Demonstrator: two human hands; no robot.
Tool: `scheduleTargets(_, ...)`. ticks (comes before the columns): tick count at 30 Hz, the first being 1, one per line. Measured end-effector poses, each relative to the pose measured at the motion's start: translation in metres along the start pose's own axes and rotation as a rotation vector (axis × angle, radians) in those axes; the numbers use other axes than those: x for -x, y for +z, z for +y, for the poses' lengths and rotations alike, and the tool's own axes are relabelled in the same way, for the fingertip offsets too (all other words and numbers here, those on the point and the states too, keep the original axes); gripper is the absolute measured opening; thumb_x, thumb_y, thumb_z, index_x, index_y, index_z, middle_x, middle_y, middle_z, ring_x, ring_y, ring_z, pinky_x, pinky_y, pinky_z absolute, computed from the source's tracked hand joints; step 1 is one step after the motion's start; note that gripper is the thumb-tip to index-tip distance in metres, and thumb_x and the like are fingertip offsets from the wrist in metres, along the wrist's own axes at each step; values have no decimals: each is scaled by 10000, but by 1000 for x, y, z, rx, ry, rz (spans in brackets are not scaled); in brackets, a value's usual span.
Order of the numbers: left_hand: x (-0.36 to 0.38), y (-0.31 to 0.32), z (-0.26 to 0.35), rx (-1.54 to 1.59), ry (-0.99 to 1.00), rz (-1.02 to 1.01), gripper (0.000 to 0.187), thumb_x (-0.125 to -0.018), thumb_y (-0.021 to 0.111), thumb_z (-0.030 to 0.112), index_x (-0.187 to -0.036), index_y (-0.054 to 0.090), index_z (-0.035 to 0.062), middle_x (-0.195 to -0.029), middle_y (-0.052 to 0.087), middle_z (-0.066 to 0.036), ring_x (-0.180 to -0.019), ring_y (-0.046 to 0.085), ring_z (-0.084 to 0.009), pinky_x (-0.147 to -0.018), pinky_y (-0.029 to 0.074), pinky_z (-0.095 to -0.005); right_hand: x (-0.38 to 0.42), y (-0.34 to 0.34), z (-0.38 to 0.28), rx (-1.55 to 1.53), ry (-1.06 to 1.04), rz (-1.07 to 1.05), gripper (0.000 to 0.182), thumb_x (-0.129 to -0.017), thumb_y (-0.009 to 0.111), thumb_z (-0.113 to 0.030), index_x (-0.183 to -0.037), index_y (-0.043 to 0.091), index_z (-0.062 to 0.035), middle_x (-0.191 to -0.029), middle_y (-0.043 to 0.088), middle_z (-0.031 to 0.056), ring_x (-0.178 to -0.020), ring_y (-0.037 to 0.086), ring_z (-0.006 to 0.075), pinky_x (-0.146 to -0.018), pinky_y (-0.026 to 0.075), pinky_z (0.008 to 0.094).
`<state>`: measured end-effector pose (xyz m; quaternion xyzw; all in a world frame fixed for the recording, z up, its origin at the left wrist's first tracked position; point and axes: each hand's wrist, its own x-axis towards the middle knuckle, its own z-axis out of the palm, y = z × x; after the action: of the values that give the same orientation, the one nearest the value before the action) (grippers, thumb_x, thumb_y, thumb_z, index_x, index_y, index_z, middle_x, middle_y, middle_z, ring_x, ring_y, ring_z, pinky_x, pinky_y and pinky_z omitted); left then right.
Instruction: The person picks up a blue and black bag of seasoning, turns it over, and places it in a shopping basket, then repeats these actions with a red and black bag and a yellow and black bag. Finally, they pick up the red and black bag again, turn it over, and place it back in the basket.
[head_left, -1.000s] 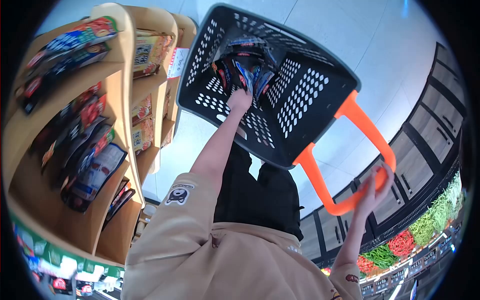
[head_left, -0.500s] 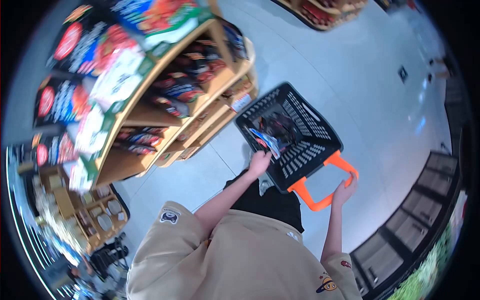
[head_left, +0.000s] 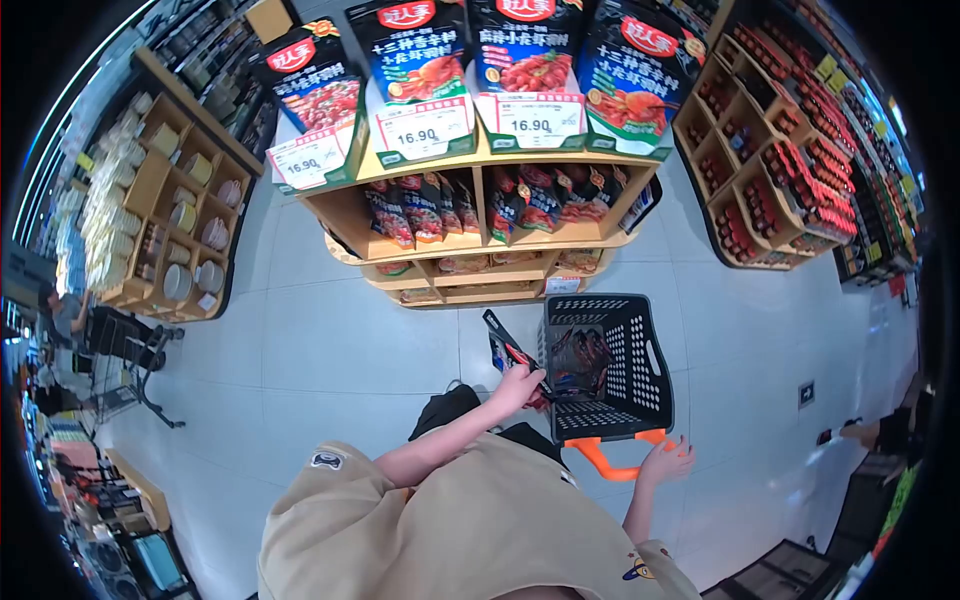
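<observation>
My left hand (head_left: 518,390) is closed on a dark seasoning pouch (head_left: 507,352), which hangs just outside the left side of the black basket (head_left: 640,375). Several dark and red packets (head_left: 583,352) lie inside that basket. Its orange handle (head_left: 610,468) points toward my body. At the right end of the handle is my right hand (head_left: 667,461), with its fingers apart and its palm beside the handle; the contact between them is partly hidden.
A wooden shelf (head_left: 470,165) with price cards and pouches stands ahead. Shelves with bowls (head_left: 190,215) are at the left, and shelves with red bottles (head_left: 765,185) at the right. A shopping cart (head_left: 125,345) is at the far left, near a person (head_left: 65,312).
The view has turned, so the shelf now faces me. The pouch has gone from over the basket to outside its left side. My right hand's fingers have loosened from the handle.
</observation>
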<state>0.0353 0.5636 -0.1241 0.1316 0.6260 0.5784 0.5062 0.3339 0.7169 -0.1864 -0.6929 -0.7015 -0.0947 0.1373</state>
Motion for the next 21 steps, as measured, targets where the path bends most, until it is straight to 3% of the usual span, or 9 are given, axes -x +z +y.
scheduleTargets(3, 15, -19, 19, -35, -12, 54, 310, -821, 417, 216, -590, 499, 26, -467, 452, -11, -416, 405, -84, -416, 328, -223, 10, -11, -24, 132, -60, -93, 482, -661, 592, -206, -1091, 426, -67, -1143, 367, 140, -1085, 327, 294, -890, 256, 429)
scheduleTargets(5, 21, -33, 34, 16, 9, 28, 308, -824, 411, 212, -597, 510, 28, -471, 451, -2, -417, 405, -81, -414, 323, -218, 14, -21, -59, -304, -280, -435, 558, -618, 640, -196, -1098, 411, -29, -1122, 387, 155, -1069, 343, 301, -890, 271, 409)
scheduleTargets(7, 30, -43, 53, 31, 9, 55, 299, -826, 408, 207, -604, 512, 36, -474, 449, 3, -417, 399, -73, -409, 316, -216, 30, -28, -116, -620, -667, -532, 610, -584, 669, -168, -1115, 401, -30, -1117, 403, 159, -1079, 341, 310, -900, 275, 388)
scheduleTargets(11, 32, -69, 77, 62, 62, 24, 256, -830, 408, 207, -662, 509, 42, -484, 441, 8, -413, 384, -65, -395, 293, -211, 55, -62, -235, -1025, -904, -779, 565, -575, 640, -75, -1093, 418, -47, -1087, 448, 146, -1068, 385, 304, -896, 303, 371)
scheduleTargets(14, 43, -85, 116, 130, 142, -77, 247, -832, 406, 213, -662, 495, 57, -497, 434, 16, -416, 378, -54, -399, 281, -198, 57, -38, -284, -1200, -843, -922, 499, -574, 584, -3, -1052, 445, -32, -1052, 478, 151, -1018, 445, 291, -864, 341, 337)
scheduleTargets(15, 44, -91, 128, 130, 132, -94, 247, -832, 406, 213, -662, 495, 57, -497, 434, 16, -416, 378, -54, -399, 281, -198, 56, -43, -300, -1201, -808, -911, 468, -569, 531, 50, -1026, 463, -28, -1029, 497, 152, -988, 473, 292, -848, 355, 317)
scheduleTargets(17, 43, -102, 152, 41, 249, -88, 243, -832, 405, 219, -661, 487, 67, -502, 437, 17, -422, 380, -51, -403, 273, -191, 47, -65, -333, -1214, -885, -790, 465, -590, 531, 51, -1041, 458, -34, -1042, 490, 152, -987, 474, 294, -836, 367, 314)
scheduleTargets(21, 34, -119, 185, 108, 257, -106, 239, -831, 418, 231, -661, 478, 76, -506, 441, 19, -430, 379, -43, -408, 267, -189, 48, -85, -375, -1256, -874, -671, 427, -643, 537, 10, -1062, 467, -42, -1029, 505, 154, -964, 502, 275, -791, 400, 299)
